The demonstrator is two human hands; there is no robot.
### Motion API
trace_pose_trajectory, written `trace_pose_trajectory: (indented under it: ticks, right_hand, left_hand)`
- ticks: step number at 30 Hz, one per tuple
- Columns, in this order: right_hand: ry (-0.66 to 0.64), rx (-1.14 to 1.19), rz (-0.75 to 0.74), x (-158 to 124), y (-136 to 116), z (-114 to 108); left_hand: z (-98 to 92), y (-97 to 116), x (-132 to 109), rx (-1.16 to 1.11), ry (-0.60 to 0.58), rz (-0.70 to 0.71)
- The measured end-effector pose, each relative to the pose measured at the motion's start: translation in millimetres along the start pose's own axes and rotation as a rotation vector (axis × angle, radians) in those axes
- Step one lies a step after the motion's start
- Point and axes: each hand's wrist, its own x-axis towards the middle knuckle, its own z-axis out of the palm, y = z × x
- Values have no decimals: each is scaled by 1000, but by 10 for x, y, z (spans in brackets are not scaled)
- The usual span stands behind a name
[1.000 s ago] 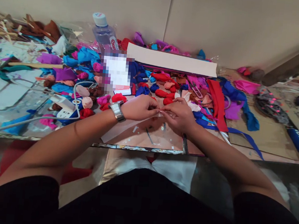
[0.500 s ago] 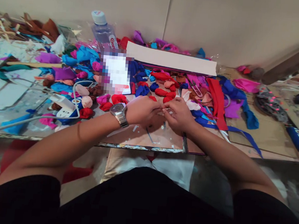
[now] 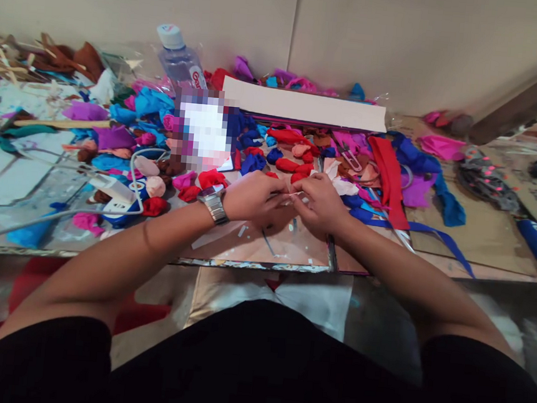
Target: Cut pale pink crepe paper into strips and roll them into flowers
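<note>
My left hand (image 3: 254, 195), with a metal watch (image 3: 215, 205) on its wrist, meets my right hand (image 3: 319, 201) above the middle of the worktable. Both are closed, fingertips pinched close together. Between them a thin pale strand (image 3: 296, 193) shows; its kind is too small to tell. Just beyond the fingers lie red crumpled paper-like pieces (image 3: 288, 165) and a blue one (image 3: 254, 162). A pale scrap (image 3: 345, 187) sits beside my right hand. Thread snips (image 3: 350, 158) rest farther back, and a long red strip (image 3: 387, 180) lies to the right.
Behind the pile stand a capped bottle (image 3: 180, 62) and a long cream board (image 3: 305, 104). A partly blurred phone-like screen (image 3: 206, 130) glows left of centre. A white cable (image 3: 60, 213) runs to a plug and power socket (image 3: 122, 204). Cardboard (image 3: 471, 244) covers the right side.
The hands stay together, with small finger shifts; more of the pale scrap beside the right hand shows. The whole view has shifted and tilted slightly.
</note>
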Motion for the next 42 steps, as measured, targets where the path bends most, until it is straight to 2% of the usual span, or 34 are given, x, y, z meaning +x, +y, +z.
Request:
trace_pose_trajectory:
  ticks: [9, 19, 24, 32, 37, 42]
  right_hand:
    - [31, 41, 6, -3, 1, -19]
    - [11, 15, 15, -7, 17, 25]
    - [39, 44, 33, 0, 13, -20]
    - [53, 13, -42, 8, 23, -55]
    - [43, 8, -1, 19, 43, -55]
    - [8, 31, -10, 14, 33, -80]
  left_hand:
    - [5, -19, 0, -47, -7, -5]
    - [74, -19, -8, 155, 13, 38]
    - [-4, 9, -18, 11, -9, 20]
    - [-148, -12, 9, -161, -150, -51]
    - [-178, -31, 15, -229, -224, -76]
    - [-153, -74, 34, -210, -227, -85]
